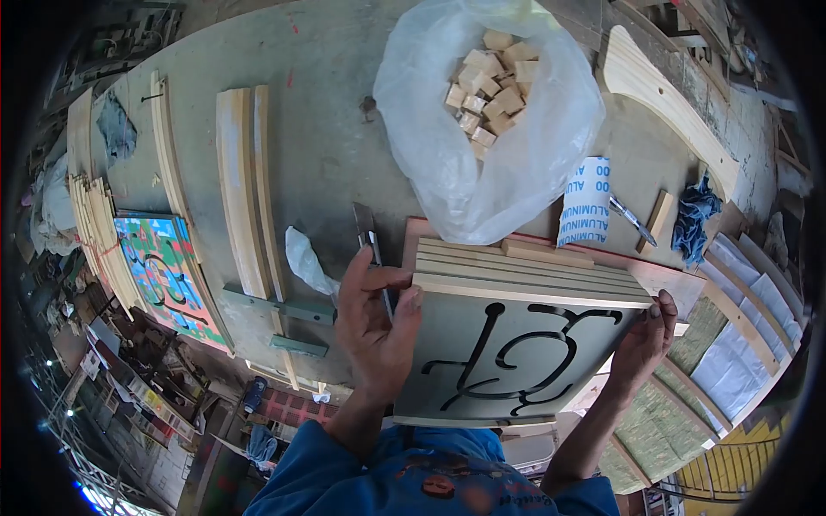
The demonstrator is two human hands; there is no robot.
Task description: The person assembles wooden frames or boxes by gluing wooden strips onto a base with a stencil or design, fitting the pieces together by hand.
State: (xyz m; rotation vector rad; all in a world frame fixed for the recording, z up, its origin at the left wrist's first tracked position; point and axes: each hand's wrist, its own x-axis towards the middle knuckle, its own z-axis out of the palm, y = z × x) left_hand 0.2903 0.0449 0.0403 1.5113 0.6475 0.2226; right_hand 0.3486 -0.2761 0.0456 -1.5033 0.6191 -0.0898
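A grey panel (447,327) with black curved grooves tilts toward me in front of my body. Behind its upper edge lie several more board edges (525,268), layered in a stack. My left hand (379,322) has its thumb and forefinger closed at the panel's upper left corner. At the upper right corner, the fingers of my right hand (644,340) grip the edge, partly hidden by the panel. A small wooden strip (547,253) rests on the far side of the stack.
Beyond the stack stands a clear plastic bag (422,163) of small wooden blocks (490,86). Sandpaper (586,202), a pen (632,222) and a dark cloth (695,221) lie to its right. Long wooden strips (237,189) and a colourful printed panel (168,275) are on the left.
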